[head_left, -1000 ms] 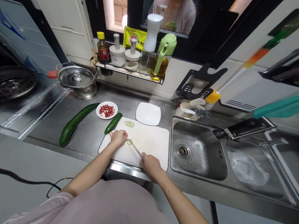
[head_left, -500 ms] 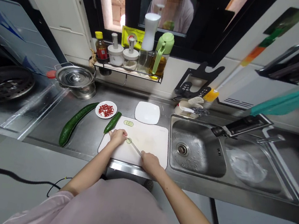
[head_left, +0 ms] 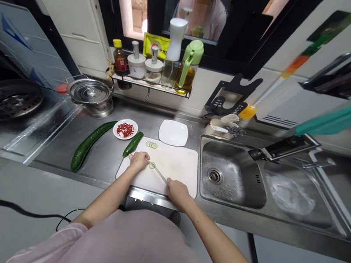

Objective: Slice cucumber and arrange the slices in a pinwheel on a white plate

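Observation:
My left hand [head_left: 139, 160] is closed, fingers bent down over a cucumber piece that they almost wholly hide, at the left part of the white cutting board [head_left: 183, 164]. In my right hand [head_left: 179, 191] is a knife [head_left: 161, 174], its blade slanting up and left to the left fingertips. A thin cucumber slice [head_left: 152, 165] lies by the blade's tip. Several overlapping slices [head_left: 151, 145] rest near the board's top edge. Just beyond my left hand, a shorter length of cucumber [head_left: 133, 144] lies along the board's left edge.
A long whole cucumber [head_left: 90, 144] and a plate of chopped red pieces [head_left: 125, 129] lie to the left. Behind the board is a white square dish [head_left: 173, 132]. A sink [head_left: 233, 176] adjoins on the right; a lidded steel pot [head_left: 94, 96] stands back left.
Both hands and the knife keep almost the same place on the board. The whole view has shifted slightly.

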Available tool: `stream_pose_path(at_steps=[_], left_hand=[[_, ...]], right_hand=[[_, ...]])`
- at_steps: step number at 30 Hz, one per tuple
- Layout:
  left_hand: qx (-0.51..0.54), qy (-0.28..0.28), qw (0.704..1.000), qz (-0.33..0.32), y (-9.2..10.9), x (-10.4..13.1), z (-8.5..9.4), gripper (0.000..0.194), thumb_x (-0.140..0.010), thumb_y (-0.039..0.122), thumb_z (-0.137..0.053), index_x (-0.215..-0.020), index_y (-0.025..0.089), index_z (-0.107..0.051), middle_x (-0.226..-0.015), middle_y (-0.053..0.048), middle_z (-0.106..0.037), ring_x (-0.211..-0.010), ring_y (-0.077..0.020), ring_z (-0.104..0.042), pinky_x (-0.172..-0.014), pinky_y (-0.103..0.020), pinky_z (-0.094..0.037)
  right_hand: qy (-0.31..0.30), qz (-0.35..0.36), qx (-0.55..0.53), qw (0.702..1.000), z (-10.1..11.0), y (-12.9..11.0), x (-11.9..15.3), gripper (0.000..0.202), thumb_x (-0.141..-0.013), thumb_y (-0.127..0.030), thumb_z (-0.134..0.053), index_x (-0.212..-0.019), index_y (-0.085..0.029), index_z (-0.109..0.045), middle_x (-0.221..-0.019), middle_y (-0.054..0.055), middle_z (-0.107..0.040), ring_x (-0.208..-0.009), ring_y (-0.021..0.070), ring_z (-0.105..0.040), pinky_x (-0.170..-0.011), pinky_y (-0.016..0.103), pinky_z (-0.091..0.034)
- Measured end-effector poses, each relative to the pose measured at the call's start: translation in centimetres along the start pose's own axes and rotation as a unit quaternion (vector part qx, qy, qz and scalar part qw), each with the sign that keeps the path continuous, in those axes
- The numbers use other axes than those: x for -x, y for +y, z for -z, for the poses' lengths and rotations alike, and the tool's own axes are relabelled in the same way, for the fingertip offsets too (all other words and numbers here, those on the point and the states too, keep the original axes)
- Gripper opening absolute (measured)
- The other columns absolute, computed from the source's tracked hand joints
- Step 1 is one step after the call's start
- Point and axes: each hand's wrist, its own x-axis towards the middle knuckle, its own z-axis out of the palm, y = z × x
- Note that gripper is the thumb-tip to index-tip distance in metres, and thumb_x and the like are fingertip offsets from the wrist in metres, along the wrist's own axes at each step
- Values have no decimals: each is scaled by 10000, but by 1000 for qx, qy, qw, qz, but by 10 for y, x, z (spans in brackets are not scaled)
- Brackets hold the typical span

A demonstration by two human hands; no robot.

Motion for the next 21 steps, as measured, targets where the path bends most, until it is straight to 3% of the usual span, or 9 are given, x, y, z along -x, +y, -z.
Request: stream_pose_path(at_steps=[21], left_hand=[[-8, 6, 1000, -9, -1, 0, -2, 77, -730, 292, -674, -803, 265, -674, -938, -14, -729, -1045, -262, -576, -924, -429, -276]], right_hand=[[-6, -19, -5, 1000, -20, 14, 20, 310, -935, -190, -331, -1146, -139, -553, -1016, 177, -679, -965, 267, -649, -749, 334, -441]])
